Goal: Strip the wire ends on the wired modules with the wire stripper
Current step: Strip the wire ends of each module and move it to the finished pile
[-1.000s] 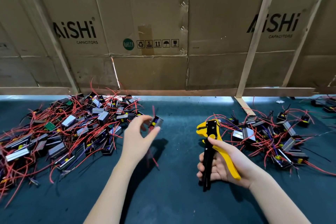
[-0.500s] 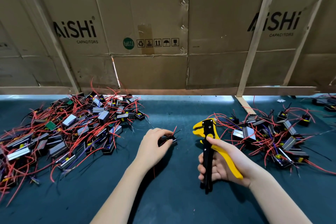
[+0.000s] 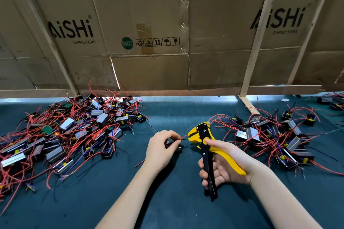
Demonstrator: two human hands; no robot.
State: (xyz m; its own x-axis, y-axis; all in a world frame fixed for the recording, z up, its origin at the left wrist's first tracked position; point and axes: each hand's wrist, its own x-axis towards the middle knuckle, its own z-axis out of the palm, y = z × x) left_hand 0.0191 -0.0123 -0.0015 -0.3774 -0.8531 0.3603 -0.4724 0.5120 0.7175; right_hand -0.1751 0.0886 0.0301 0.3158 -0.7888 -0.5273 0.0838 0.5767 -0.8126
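My left hand (image 3: pixel 162 148) holds a small black wired module (image 3: pixel 177 148) low over the dark green mat and pinches its red wire (image 3: pixel 183 137), whose tip points right toward the stripper jaws. My right hand (image 3: pixel 226 163) grips the yellow-and-black wire stripper (image 3: pixel 208 147) by its handles, jaws up and to the left, a short gap from the wire tip. The module is mostly hidden under my left fingers.
A big pile of modules with red wires (image 3: pixel 61 132) covers the left of the mat (image 3: pixel 167 201). A smaller pile (image 3: pixel 275 135) lies at the right. A cardboard wall with wooden battens (image 3: pixel 256 42) closes the far side.
My left hand carried a module from the left pile's edge down and right to the stripper, then pinched its red wire. The stripper shifted slightly left; its jaws now face the wire tip.
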